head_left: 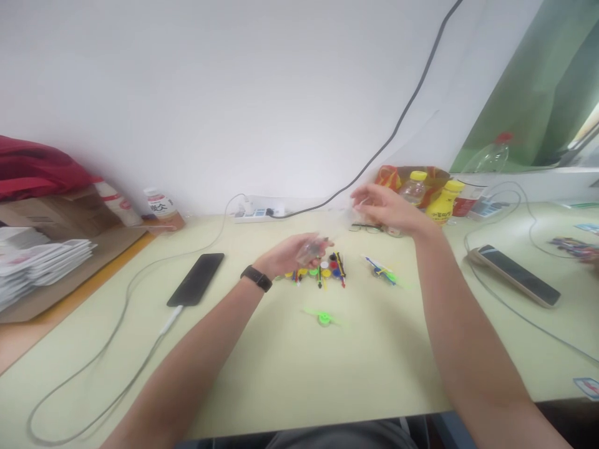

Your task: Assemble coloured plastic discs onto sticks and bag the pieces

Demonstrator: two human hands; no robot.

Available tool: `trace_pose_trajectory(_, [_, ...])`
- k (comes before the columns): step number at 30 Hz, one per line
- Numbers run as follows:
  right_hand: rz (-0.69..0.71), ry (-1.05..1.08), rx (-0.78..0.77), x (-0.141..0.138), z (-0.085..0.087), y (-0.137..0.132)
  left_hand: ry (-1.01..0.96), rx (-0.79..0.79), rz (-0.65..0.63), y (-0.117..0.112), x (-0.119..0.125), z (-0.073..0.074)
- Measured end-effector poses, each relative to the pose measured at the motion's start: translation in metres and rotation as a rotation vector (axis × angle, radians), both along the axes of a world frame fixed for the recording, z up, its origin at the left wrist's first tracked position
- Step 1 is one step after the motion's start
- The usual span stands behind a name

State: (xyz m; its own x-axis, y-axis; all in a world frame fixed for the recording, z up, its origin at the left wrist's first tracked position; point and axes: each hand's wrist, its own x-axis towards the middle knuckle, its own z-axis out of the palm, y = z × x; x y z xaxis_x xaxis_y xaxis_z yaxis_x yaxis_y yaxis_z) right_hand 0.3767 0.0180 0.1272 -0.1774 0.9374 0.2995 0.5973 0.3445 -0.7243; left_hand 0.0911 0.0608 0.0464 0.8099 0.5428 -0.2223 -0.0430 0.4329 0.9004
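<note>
I held my left hand point(291, 255) half-closed round a clear packet point(312, 251) above the coloured parts point(328, 272); my right hand point(386, 209) hung raised, fingers loosely curled, grip unclear; steadier pinch needed

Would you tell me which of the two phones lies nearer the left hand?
The black phone, left of the left hand; the silver-edged phone lies far right.

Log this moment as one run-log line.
left hand: cupped round small clear item, over coloured parts | right hand: raised, grip blurred | green piece: on table, apart
</note>
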Motion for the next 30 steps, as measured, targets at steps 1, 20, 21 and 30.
trace_pose_trajectory(1, [-0.098,-0.020,-0.024,0.009,-0.006,0.004,0.004,-0.004,0.038,0.001,0.000,0.000])
trace_pose_trajectory(20, [-0.195,-0.320,-0.328,0.047,-0.050,0.033,0.113,0.251,0.136,0.005,0.009,-0.019])
trace_pose_trajectory(21, [-0.244,-0.248,-0.226,0.047,-0.045,0.032,0.119,0.261,0.132,0.005,0.009,-0.019])
trace_pose_trajectory(30, [-0.253,0.247,0.430,-0.006,0.010,0.001,0.047,0.287,0.065,-0.003,0.013,-0.015])
